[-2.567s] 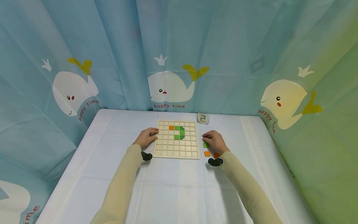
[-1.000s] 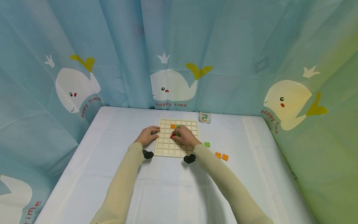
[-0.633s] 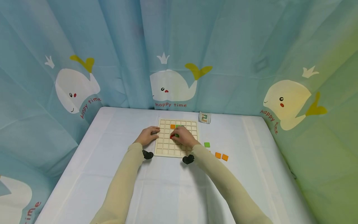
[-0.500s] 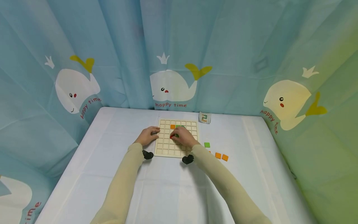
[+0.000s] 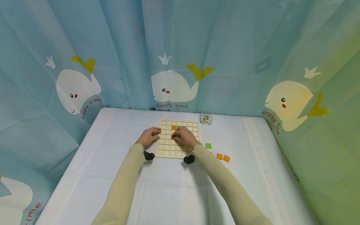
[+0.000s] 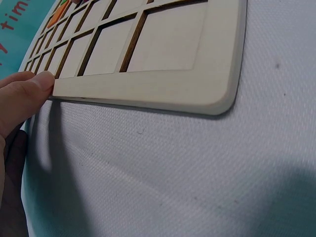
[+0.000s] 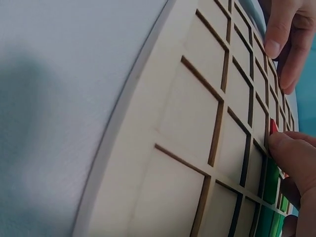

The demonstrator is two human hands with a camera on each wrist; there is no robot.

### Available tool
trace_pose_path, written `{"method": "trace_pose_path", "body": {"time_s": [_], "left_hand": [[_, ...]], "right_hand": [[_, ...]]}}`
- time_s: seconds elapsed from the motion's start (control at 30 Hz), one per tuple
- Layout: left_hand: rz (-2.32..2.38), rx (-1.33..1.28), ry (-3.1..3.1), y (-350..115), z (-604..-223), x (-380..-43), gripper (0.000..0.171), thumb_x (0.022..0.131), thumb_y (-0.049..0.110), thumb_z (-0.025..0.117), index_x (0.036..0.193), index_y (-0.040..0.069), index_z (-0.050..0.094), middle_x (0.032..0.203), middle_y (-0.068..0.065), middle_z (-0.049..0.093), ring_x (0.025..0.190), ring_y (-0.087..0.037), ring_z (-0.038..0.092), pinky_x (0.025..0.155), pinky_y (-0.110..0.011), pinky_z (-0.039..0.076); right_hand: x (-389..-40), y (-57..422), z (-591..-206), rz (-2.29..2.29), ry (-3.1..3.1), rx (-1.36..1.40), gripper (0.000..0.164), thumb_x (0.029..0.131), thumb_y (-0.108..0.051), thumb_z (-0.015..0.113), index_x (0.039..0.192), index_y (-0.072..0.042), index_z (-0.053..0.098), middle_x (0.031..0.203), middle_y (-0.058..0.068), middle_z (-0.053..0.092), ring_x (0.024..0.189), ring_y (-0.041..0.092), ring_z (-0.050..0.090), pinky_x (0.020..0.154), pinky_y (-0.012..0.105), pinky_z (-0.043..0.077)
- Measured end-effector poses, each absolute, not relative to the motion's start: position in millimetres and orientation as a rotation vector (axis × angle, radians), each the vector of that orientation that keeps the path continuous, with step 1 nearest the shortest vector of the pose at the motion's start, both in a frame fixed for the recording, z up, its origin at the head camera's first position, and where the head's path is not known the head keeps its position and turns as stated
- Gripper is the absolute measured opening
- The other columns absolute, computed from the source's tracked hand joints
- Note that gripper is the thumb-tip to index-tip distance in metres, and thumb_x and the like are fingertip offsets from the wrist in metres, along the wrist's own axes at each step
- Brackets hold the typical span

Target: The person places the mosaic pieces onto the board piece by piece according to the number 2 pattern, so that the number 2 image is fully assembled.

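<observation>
A pale wooden grid board (image 5: 166, 152) lies on the table. My left hand (image 5: 148, 136) rests at its left edge with fingers loosely extended; in the left wrist view the thumb (image 6: 43, 81) touches the board's rim. My right hand (image 5: 185, 137) is over the middle of the grid, pinching a small red tile (image 7: 273, 126) between thumb and finger at one of the cells. Beside that cell sits a green tile (image 7: 271, 181). Farther up the board is an orange tile (image 5: 174, 127), with a green tile (image 5: 179, 127) next to it, partly covered by the right hand.
To the right of the board a green square tile (image 5: 208, 145) and orange tiles (image 5: 219, 156) lie on the white table, one partly hidden by the right sleeve. A small card with a printed grid pattern (image 5: 206, 118) lies behind. Blue curtains (image 5: 236, 62) hang around the table.
My right hand has moved left from the loose tiles onto the board, bringing the red tile, and has stayed nearly still there over the last second. My left hand keeps its place.
</observation>
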State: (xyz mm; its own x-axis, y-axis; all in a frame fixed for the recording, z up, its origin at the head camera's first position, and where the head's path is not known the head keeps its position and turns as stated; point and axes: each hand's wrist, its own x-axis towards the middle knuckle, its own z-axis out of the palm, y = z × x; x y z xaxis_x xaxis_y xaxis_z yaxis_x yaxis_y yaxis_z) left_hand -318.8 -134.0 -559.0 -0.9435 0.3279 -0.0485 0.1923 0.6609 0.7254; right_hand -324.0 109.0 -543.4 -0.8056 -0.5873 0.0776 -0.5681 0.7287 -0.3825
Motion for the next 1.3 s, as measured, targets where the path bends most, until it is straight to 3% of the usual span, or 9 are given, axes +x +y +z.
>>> {"method": "trace_pose_path", "body": {"time_s": [0.4,0.57,0.87,1.3], "left_hand": [[1.143,0.415,2.688,-132.5,-561.0,-320.7,0.043,0.096,0.018,0.065,0.136,0.005,0.059,0.147,-0.006,0.048,0.143,-0.027,0.032,0.121,-0.041,0.025],[1.135,0.422,2.698,-134.3,-561.1,-321.4,0.043,0.096,0.019,0.065,0.135,0.004,0.059,0.147,-0.007,0.048,0.142,-0.028,0.033,0.121,-0.042,0.026],[1.134,0.412,2.691,-136.3,-557.4,-320.7,0.043,0.096,0.018,0.065,0.136,0.004,0.058,0.147,-0.007,0.048,0.143,-0.028,0.032,0.121,-0.041,0.026],[1.151,0.421,2.676,-135.2,-557.1,-318.4,0.043,0.096,0.017,0.065,0.135,0.003,0.058,0.147,-0.008,0.047,0.143,-0.029,0.032,0.121,-0.042,0.025]], "right_hand": [[-319.6,117.6,-541.3,-0.802,2.859,-0.978,0.021,0.095,-0.015,0.066,0.111,-0.005,0.073,0.109,0.009,0.066,0.102,0.026,0.060,0.092,0.040,0.053],[-316.5,133.1,-533.8,-1.063,2.841,-0.738,0.028,0.096,-0.019,0.064,0.119,-0.002,0.069,0.113,0.012,0.063,0.101,0.026,0.061,0.089,0.041,0.055],[-314.4,184.7,-525.6,-1.345,2.829,-0.311,0.043,0.098,-0.027,0.061,0.134,-0.003,0.058,0.129,0.016,0.059,0.114,0.032,0.058,0.096,0.043,0.053],[-300.2,242.2,-529.0,-1.277,2.896,-0.112,0.055,0.098,-0.034,0.060,0.142,-0.002,0.051,0.141,0.019,0.052,0.122,0.037,0.054,0.104,0.049,0.047]]}}
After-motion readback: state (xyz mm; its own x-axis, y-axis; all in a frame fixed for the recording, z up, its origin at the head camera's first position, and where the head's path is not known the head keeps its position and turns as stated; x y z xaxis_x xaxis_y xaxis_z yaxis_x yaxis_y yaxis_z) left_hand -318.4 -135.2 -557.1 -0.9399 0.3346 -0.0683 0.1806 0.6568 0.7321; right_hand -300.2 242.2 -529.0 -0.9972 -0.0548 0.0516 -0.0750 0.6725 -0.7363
